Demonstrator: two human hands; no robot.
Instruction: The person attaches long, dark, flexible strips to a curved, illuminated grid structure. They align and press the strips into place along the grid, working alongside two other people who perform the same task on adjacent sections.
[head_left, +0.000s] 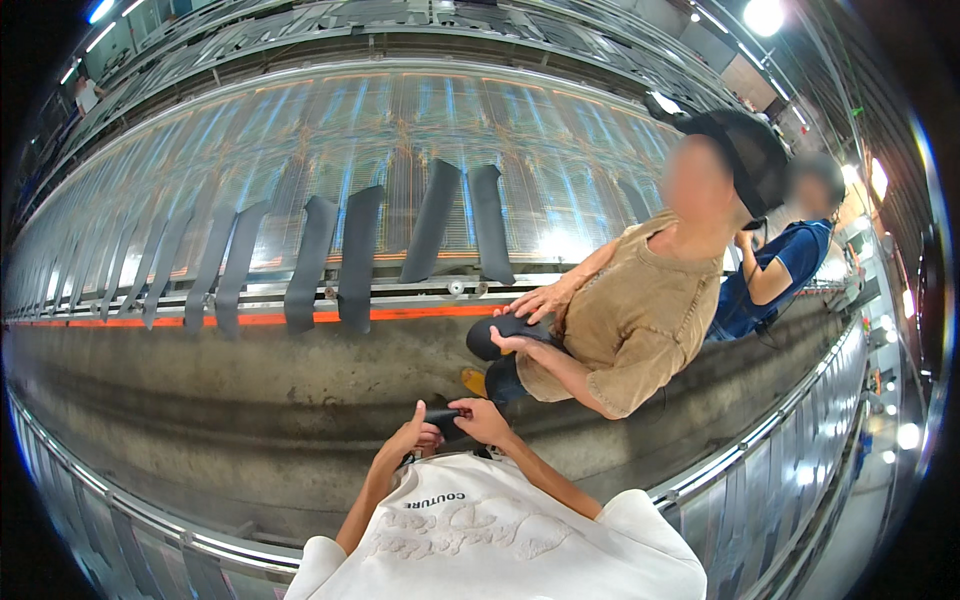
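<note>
In front of my waist, a folded or curved black piece [447,421], which looks like soft sheet material, is held between my two hands. My left hand [413,432] grips its left end, thumb pointing up. The fingers of my right hand [482,422] pinch its right end. Beyond my hands, several dark grey strips [360,255] lie across the near edge of a long table [545,215], their lower ends hanging over it.
At my right stands a co-worker in a brown shirt [640,320], holding a similar black piece [487,338]. Behind is another person in a blue shirt [790,265]. An orange stripe [420,312] runs along the table's edge. Another rack [140,520] curves behind me. Concrete floor [290,380] lies between.
</note>
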